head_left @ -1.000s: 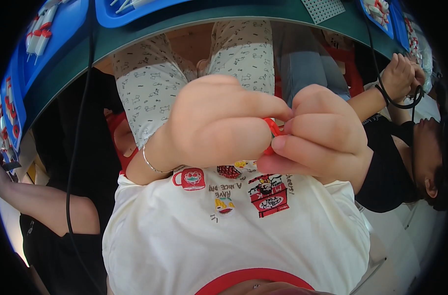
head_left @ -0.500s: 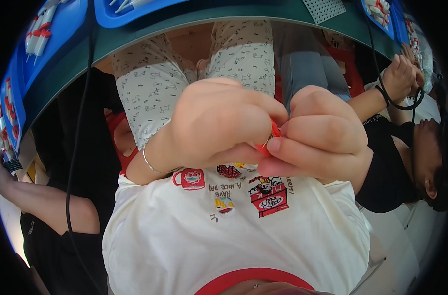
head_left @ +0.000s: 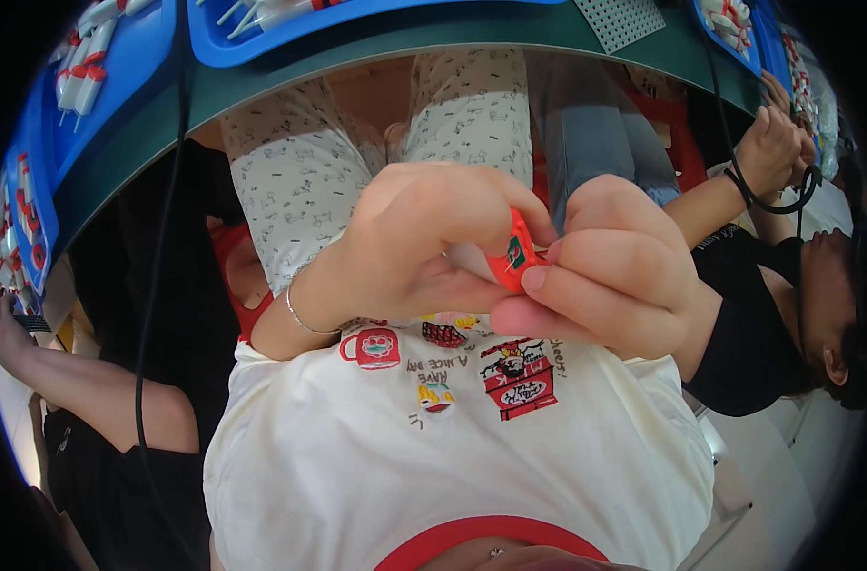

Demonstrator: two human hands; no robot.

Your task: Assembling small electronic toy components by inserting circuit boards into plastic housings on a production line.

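Above my lap, my left hand (head_left: 433, 228) is closed round a small red plastic housing (head_left: 510, 271). A green circuit board (head_left: 516, 251) shows in the open end of that housing, with a thin pale wire or pin on it. Something whitish inside the curl of the left fingers is mostly covered. My right hand (head_left: 624, 266) pinches at the housing's right edge, its fingertips touching it. A thin reddish bit shows between the right fingertips, too small to make out.
Blue trays (head_left: 215, 52) on the green table (head_left: 357, 46) hold white sticks with red parts (head_left: 86, 76). A perforated metal plate (head_left: 624, 24) lies at the table's edge. Black cables hang at left (head_left: 157, 285) and right. Other people sit on both sides, one with hands (head_left: 776, 143) near a tray.
My left hand has turned and its fingers have opened a little, so more of the red housing and its green board shows. My right hand has stayed beside it, slightly lower.
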